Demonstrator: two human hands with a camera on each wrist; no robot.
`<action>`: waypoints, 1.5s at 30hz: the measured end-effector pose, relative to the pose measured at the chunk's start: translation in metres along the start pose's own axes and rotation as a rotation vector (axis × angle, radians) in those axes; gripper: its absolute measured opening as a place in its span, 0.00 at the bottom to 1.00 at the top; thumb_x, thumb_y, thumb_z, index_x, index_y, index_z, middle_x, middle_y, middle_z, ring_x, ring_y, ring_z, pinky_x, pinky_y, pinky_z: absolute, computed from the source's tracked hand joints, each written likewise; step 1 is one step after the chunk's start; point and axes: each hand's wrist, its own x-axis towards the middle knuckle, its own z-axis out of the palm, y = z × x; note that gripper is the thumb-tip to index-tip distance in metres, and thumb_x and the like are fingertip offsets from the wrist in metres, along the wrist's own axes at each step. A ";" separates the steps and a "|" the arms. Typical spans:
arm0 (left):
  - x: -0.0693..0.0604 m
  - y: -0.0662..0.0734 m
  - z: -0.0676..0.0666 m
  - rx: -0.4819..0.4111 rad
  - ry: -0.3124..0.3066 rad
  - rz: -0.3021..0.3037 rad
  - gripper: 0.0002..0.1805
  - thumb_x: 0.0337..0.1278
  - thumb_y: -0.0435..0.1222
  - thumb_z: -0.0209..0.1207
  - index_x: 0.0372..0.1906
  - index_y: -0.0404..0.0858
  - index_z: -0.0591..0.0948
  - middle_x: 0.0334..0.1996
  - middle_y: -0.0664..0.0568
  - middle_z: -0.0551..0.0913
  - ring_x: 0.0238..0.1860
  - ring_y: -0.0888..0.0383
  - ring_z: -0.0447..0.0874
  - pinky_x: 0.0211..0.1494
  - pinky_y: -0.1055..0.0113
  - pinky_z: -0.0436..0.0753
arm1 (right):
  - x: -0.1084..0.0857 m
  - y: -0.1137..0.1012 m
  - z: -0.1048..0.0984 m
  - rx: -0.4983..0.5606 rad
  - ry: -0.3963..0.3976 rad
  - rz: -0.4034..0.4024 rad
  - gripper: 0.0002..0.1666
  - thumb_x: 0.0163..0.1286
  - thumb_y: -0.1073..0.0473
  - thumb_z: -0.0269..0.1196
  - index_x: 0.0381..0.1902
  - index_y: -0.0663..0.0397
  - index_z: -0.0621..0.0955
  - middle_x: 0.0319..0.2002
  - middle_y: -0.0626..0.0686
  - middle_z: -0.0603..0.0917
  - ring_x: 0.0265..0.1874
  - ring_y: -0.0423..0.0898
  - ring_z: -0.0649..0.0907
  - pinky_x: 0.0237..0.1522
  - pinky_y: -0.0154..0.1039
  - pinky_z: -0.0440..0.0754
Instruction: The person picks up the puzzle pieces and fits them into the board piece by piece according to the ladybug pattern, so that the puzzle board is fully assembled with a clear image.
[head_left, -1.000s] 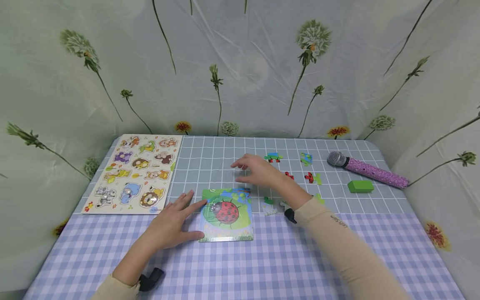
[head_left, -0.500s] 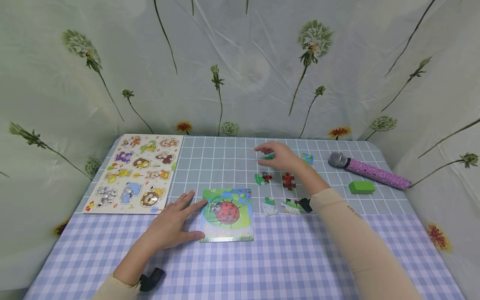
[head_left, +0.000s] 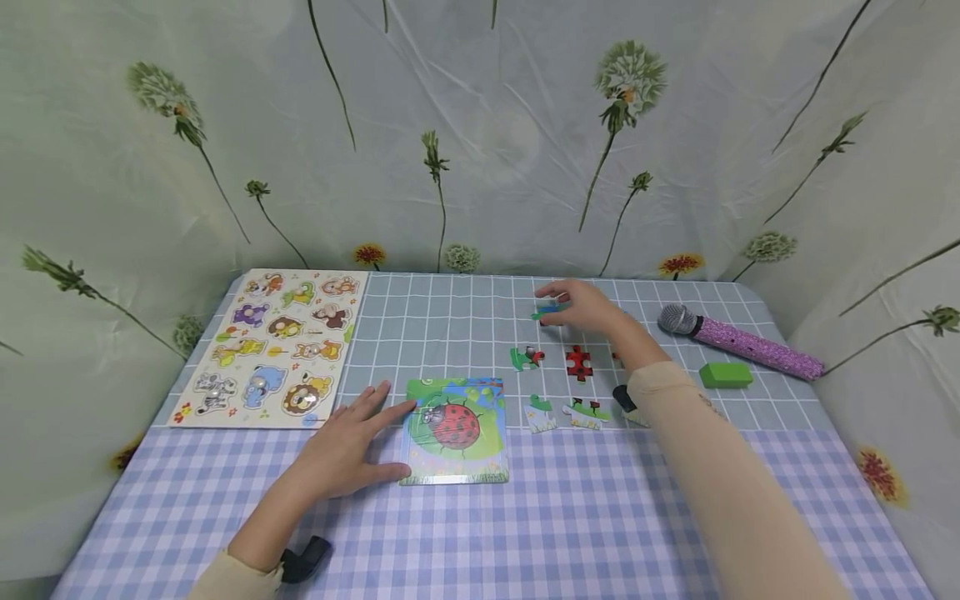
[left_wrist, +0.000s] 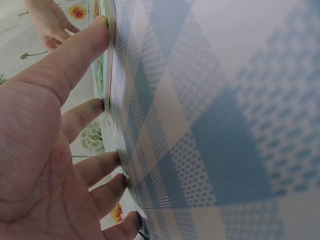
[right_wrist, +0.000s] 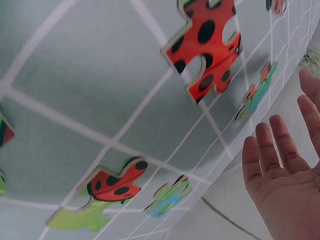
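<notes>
My left hand (head_left: 348, 446) lies on the checked cloth with fingers spread; its thumb and index fingertips touch the left edge of a ladybug puzzle board (head_left: 455, 427). In the left wrist view the thumb (left_wrist: 75, 57) rests along the board's rim. My right hand (head_left: 588, 312) hovers over a blue and green puzzle piece (head_left: 541, 315) at the back, partly covering it. Its fingers (right_wrist: 285, 145) look loosely bent and hold nothing in the right wrist view. Nearer lie a red spotted piece (head_left: 578, 364), a green and red piece (head_left: 527, 358) and a grassy piece (head_left: 540, 412).
An animal peg board (head_left: 300, 342) lies at the left. A pink glitter microphone (head_left: 738, 342) and a green block (head_left: 725, 375) lie at the right. More puzzle pieces, such as a white-and-green one (head_left: 586, 414), lie near my right sleeve (head_left: 697, 442).
My right hand has moved right, from above the back of the ladybug board to the blue and green piece. My left hand stays at the board's edge.
</notes>
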 end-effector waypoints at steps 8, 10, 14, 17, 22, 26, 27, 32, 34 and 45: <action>0.000 0.001 -0.001 0.001 0.001 -0.002 0.49 0.51 0.61 0.77 0.79 0.55 0.75 0.83 0.36 0.65 0.81 0.29 0.64 0.74 0.23 0.69 | 0.005 0.011 -0.003 -0.001 -0.017 0.053 0.32 0.76 0.58 0.69 0.75 0.54 0.77 0.76 0.67 0.74 0.77 0.66 0.73 0.77 0.63 0.74; 0.000 0.001 -0.001 0.002 -0.001 -0.007 0.49 0.52 0.61 0.77 0.79 0.55 0.75 0.83 0.36 0.64 0.81 0.29 0.64 0.74 0.23 0.69 | 0.006 0.014 -0.002 -0.004 -0.020 0.058 0.32 0.75 0.58 0.70 0.75 0.54 0.78 0.76 0.67 0.74 0.77 0.66 0.73 0.78 0.63 0.73; 0.000 0.001 -0.001 -0.002 -0.003 -0.009 0.48 0.52 0.61 0.77 0.79 0.55 0.74 0.83 0.35 0.64 0.81 0.29 0.63 0.74 0.23 0.68 | 0.008 0.018 0.002 -0.008 -0.018 0.060 0.32 0.75 0.59 0.70 0.75 0.55 0.77 0.76 0.69 0.74 0.77 0.67 0.73 0.79 0.63 0.71; 0.000 0.001 0.000 -0.004 -0.002 -0.009 0.48 0.52 0.60 0.77 0.79 0.55 0.74 0.83 0.35 0.64 0.82 0.29 0.63 0.75 0.23 0.68 | 0.008 0.020 0.003 -0.012 -0.014 0.059 0.32 0.75 0.59 0.70 0.75 0.56 0.77 0.76 0.70 0.74 0.77 0.68 0.73 0.80 0.63 0.70; 0.000 0.001 0.001 -0.007 0.000 -0.017 0.48 0.52 0.59 0.78 0.79 0.55 0.75 0.83 0.36 0.64 0.82 0.29 0.63 0.75 0.23 0.67 | 0.009 0.020 0.004 -0.021 -0.010 0.077 0.33 0.74 0.62 0.70 0.75 0.55 0.78 0.75 0.70 0.74 0.77 0.68 0.73 0.80 0.64 0.69; 0.000 0.001 0.001 -0.008 0.003 -0.015 0.48 0.52 0.59 0.78 0.79 0.55 0.75 0.83 0.35 0.64 0.82 0.29 0.63 0.75 0.23 0.67 | 0.009 0.021 0.005 -0.027 -0.002 0.088 0.32 0.74 0.63 0.70 0.74 0.55 0.78 0.74 0.70 0.75 0.76 0.67 0.73 0.80 0.64 0.70; 0.000 0.002 0.000 -0.009 0.003 -0.015 0.48 0.52 0.59 0.78 0.79 0.54 0.75 0.83 0.35 0.64 0.82 0.29 0.63 0.75 0.23 0.67 | 0.009 0.021 0.006 -0.028 0.002 0.090 0.32 0.74 0.63 0.70 0.74 0.56 0.78 0.73 0.70 0.76 0.75 0.67 0.74 0.79 0.64 0.70; 0.000 0.002 0.001 -0.008 0.001 -0.015 0.48 0.52 0.59 0.78 0.79 0.55 0.74 0.83 0.36 0.64 0.82 0.29 0.63 0.75 0.23 0.67 | 0.008 0.021 0.007 -0.029 0.011 0.099 0.31 0.74 0.63 0.70 0.73 0.56 0.79 0.72 0.69 0.77 0.73 0.66 0.75 0.78 0.63 0.72; 0.000 0.002 0.001 -0.007 0.002 -0.012 0.48 0.52 0.60 0.78 0.79 0.55 0.74 0.83 0.36 0.64 0.82 0.29 0.63 0.75 0.23 0.68 | 0.008 0.021 0.007 -0.031 0.011 0.101 0.30 0.74 0.63 0.70 0.72 0.57 0.80 0.71 0.69 0.77 0.72 0.66 0.76 0.78 0.63 0.72; 0.001 0.001 0.001 -0.005 -0.002 -0.016 0.48 0.52 0.60 0.78 0.79 0.55 0.74 0.83 0.36 0.64 0.82 0.29 0.63 0.75 0.23 0.68 | 0.010 0.018 0.006 -0.036 -0.002 0.125 0.29 0.73 0.63 0.72 0.70 0.57 0.81 0.70 0.67 0.79 0.71 0.64 0.77 0.78 0.62 0.72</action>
